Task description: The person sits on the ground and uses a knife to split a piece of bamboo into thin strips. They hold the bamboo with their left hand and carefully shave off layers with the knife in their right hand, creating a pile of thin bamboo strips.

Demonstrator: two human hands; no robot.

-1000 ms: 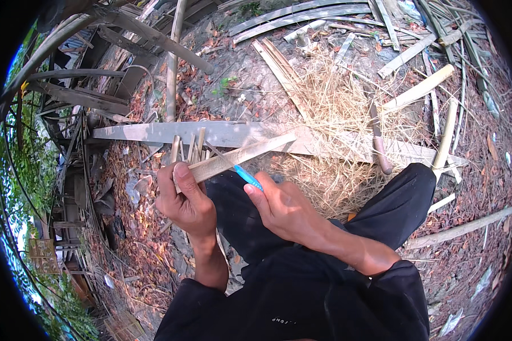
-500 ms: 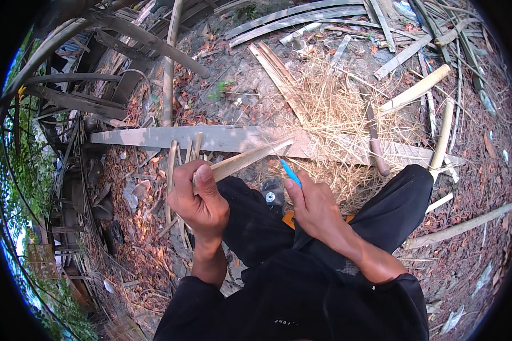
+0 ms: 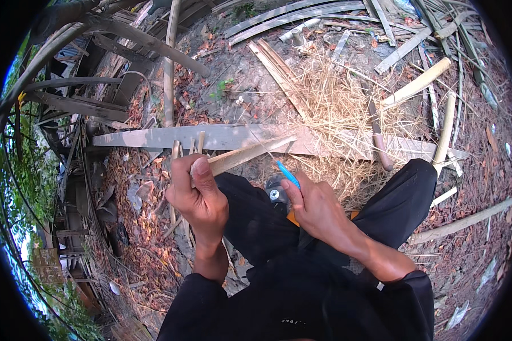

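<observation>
Now my left hand (image 3: pixel 196 196) grips a bamboo strip (image 3: pixel 250 152); my right hand (image 3: pixel 318 210), drawn back beside it, pinches a blue-handled tool (image 3: pixel 288 174), cut paused.

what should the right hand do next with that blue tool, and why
Probably bring the blue-handled tool back up to the bamboo strip. The left hand grips the strip's near end, its far end pointing away over the grey plank. The right hand holds the tool low near the lap, apart from the strip, so nothing is cutting now.
</observation>
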